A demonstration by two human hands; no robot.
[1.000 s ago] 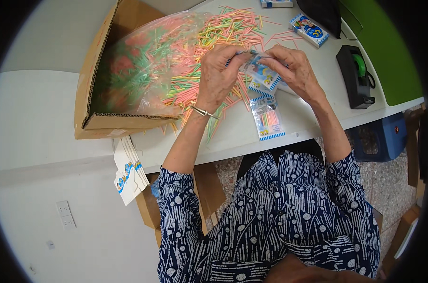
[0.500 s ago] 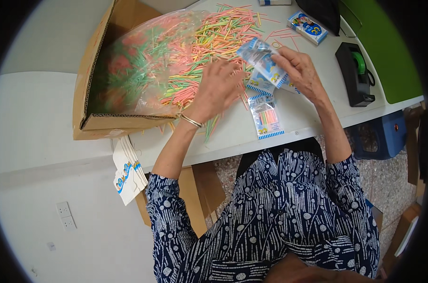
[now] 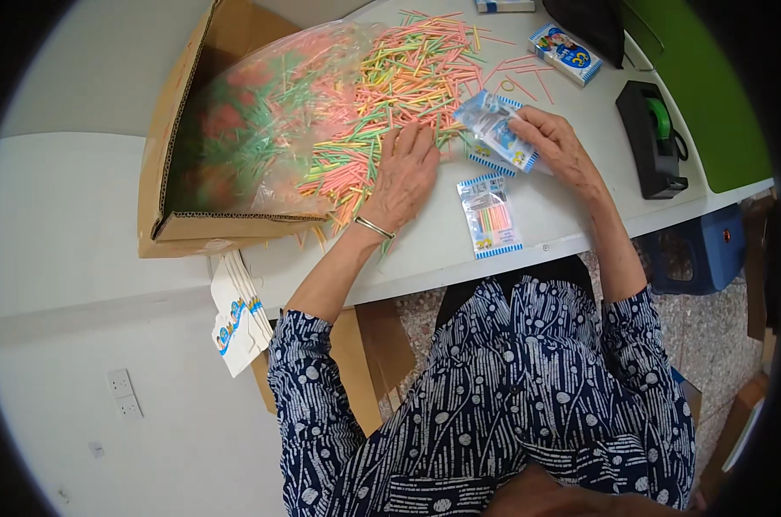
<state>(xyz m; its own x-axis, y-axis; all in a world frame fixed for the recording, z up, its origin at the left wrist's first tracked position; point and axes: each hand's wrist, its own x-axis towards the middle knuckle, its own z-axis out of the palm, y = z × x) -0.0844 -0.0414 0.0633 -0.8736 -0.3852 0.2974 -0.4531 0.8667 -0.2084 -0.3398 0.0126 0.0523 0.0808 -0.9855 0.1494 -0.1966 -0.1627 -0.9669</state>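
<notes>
Blue-and-clear plastic packet (image 3: 496, 129) is pinched between thumb and fingers of right hand (image 3: 561, 151) — held by one side only, probably so its far end is left uncovered toward the sticks. Left hand (image 3: 403, 172) is laid palm down, left of that grip, on the near edge of stick pile (image 3: 416, 77); whether any stick is pinched under the fingers cannot be told. Pink, green and yellow sticks are spread beyond and left of the held packet, seemingly to be within reach of the left hand. Second packet (image 3: 485, 158) is partly hidden below the grip. Filled packet (image 3: 491, 217) is laid flat on table (image 3: 563, 211), nearer the body than both hands — likely set aside there. Clear bag (image 3: 270, 121) is propped in cardboard box (image 3: 235, 228), left of the left hand.
</notes>
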